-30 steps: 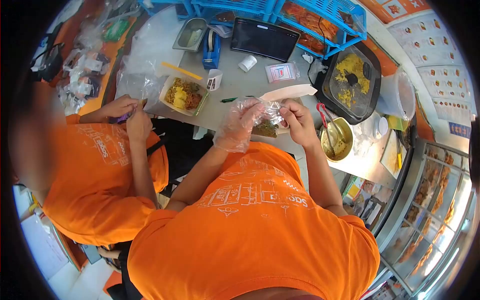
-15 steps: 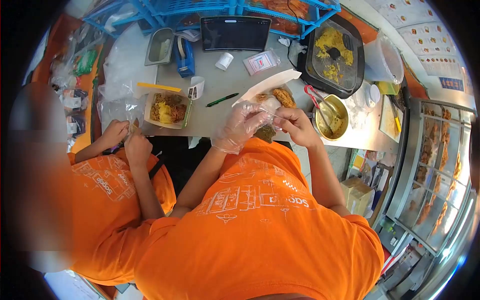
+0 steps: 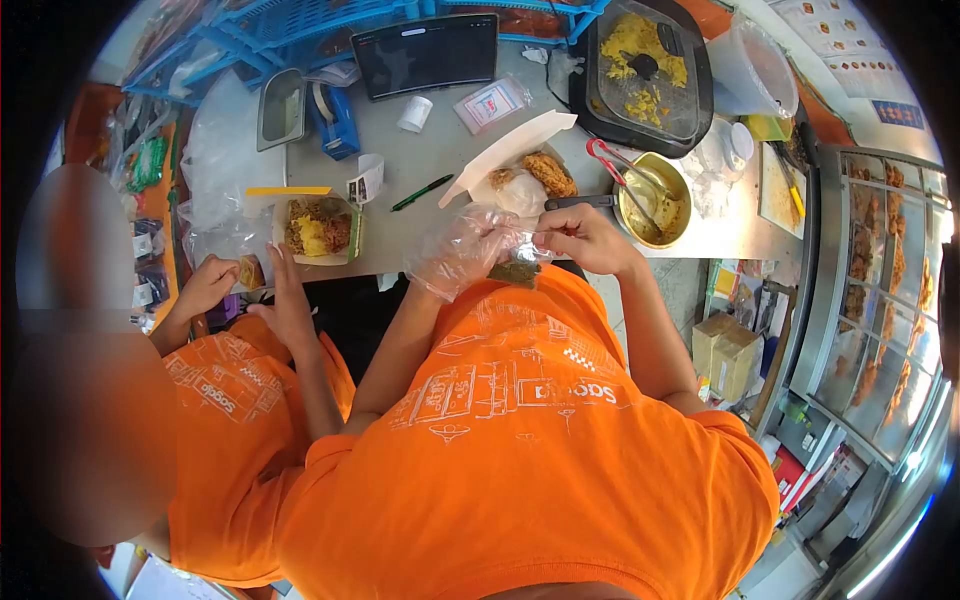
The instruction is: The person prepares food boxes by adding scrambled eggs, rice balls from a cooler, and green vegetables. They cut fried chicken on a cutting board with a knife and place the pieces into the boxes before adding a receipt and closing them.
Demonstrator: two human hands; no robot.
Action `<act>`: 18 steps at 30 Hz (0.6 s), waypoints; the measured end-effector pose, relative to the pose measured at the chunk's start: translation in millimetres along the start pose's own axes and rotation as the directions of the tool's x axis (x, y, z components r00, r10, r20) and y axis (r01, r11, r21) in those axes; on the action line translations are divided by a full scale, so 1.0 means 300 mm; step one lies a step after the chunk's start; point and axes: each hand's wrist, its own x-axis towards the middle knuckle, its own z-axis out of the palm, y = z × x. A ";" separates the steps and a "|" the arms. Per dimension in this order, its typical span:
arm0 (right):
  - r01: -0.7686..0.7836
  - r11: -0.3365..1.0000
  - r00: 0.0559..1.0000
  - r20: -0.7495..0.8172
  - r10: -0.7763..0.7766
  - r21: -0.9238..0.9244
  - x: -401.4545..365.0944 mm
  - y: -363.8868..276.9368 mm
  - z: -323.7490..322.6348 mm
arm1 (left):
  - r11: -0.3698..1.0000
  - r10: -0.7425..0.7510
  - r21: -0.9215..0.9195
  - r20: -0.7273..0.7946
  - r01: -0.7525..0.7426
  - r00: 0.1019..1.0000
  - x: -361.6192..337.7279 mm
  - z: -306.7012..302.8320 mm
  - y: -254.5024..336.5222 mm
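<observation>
In front of my chest, at the table's near edge, both hands pinch the top of a small clear plastic bag (image 3: 516, 272) with something dark green in it. My left hand (image 3: 465, 245), in a loose clear plastic glove, grips the bag's left side. The bag's right side is between the fingers of my bare right hand (image 3: 590, 236). Just beyond them stands an open paper food box (image 3: 507, 143) holding white rice (image 3: 522, 193) and a piece of fried chicken (image 3: 550, 174). Part of the box is hidden behind the gloved hand.
A pan (image 3: 655, 228) with red-handled tongs (image 3: 604, 152) stands right, below a lidded electric cooker (image 3: 640, 95). To the left are a pen (image 3: 421, 193), a tape dispenser (image 3: 334, 128) and a second filled food box (image 3: 345, 254). A co-worker's hands (image 3: 290, 305) are beside a small packet.
My hands have come slightly down and closer together on the bag, showing more of its green contents. The co-worker's right hand has opened away from the packet. The view has shifted a little.
</observation>
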 end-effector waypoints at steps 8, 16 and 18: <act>0.113 0.955 0.992 0.090 -0.091 -0.276 0.060 -0.011 -0.024 | 0.876 -0.292 -0.317 0.251 0.363 0.923 0.070 -0.017 0.026; 0.225 0.875 0.969 0.196 -0.154 -0.428 0.152 0.013 -0.067 | 0.798 -0.359 -0.375 0.331 0.471 0.872 0.062 -0.004 -0.040; 0.206 0.822 0.972 0.207 -0.110 -0.531 0.162 -0.006 -0.077 | 0.811 -0.366 -0.344 0.332 0.473 0.869 0.052 0.032 -0.070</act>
